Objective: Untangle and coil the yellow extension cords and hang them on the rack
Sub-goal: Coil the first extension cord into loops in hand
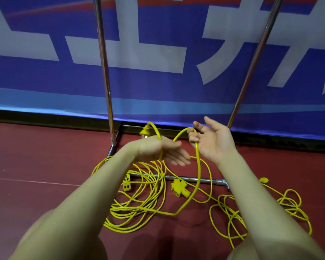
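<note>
Two hands: both are raised over the floor in front of the rack, and one yellow cord (197, 166) runs between them.
Right hand (212, 141): palm turned toward the camera, index finger and thumb curled round the top of an arch of the cord, the other fingers spread and straight.
Left hand (161, 152): palm facing right, fingers stretched out toward the right hand; the cord passes down behind the palm, and whether the thumb clamps it I cannot tell.
Plug (145, 132): yellow, at the cord's free end, sticking up and left just above the left hand.
Held cord, path: from the right hand's pinch it drops steeply, bends on the floor and runs left into the pile.
Left pile (137, 209): many loose yellow loops lying on the red floor (36, 166) under the left forearm, overlapping one another.
Socket block (178, 188): yellow, multi-outlet, on the floor beside the left pile, touching the rack's low bar.
Second socket (126, 182): yellow, at the left pile's upper edge, partly covered by loops.
Right pile (231, 216): a smaller tangle of yellow loops, partly hidden by the right forearm, with a round yellow end piece (264, 180) just beyond it.
Rack (105, 72): two shiny metal uprights rise from a metal base frame on the floor; its near crossbar (204, 179) lies under the cords.
Backdrop: a blue banner (158, 34) with large white characters stands behind the rack.
</note>
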The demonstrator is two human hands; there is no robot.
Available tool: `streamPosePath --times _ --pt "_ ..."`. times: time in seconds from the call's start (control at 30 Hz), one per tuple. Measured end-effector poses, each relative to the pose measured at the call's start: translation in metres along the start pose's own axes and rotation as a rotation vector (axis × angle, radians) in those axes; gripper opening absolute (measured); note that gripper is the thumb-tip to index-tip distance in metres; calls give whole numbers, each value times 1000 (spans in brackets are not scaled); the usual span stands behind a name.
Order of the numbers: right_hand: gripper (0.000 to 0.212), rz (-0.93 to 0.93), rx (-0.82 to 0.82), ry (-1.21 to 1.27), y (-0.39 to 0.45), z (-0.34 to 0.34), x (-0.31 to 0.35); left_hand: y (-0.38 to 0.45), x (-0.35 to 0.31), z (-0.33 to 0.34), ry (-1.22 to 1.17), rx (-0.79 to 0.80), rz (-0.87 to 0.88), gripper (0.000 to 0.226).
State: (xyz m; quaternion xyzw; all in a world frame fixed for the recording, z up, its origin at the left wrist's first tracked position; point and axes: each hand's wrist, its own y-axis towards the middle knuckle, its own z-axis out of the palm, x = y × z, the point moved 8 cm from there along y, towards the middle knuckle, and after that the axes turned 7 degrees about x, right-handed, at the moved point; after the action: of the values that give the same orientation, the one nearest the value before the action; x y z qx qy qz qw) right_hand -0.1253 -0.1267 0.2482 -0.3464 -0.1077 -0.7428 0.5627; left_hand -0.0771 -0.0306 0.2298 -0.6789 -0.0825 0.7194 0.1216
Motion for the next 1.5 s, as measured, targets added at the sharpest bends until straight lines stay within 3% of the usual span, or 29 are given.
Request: streamPosePath --times 0.23,0.37,0.47,0.57,0.73,0.87,0.97,1.07,1.23,1.5 --pt "43 -69 -8 176 6 5 7 12 2 25 197 117 79 27" --pt "43 -93 -4 160 11 -2 14 14 -10 20 92 9 190 11" --pt "35 -81 -27 -25 14 -12 14 6 -25 5 -98 -110 301 14" --pt "32 -45 -46 -297 11 -19 10 -7 -37 -22 -349 -335 438 18" --pt "37 163 230 -708 5 -7 -27 -22 -39 -59 -696 -592 617 14" --pt "18 114 330 -923 3 7 -41 -28 -41 -65 -766 -641 674 13" --pt "15 53 279 -850 3 10 -32 -30 -39 -68 -650 -642 595 14" --pt "18 -52 212 -663 -1 13 -10 -29 -32 -69 -387 -621 391 18" --pt "17 -230 56 -286 -5 -1 24 -19 -18 -46 -270 -381 182 23" --pt "22 -302 159 201 -1 7 33 10 -2 -1 -119 -94 83 30"
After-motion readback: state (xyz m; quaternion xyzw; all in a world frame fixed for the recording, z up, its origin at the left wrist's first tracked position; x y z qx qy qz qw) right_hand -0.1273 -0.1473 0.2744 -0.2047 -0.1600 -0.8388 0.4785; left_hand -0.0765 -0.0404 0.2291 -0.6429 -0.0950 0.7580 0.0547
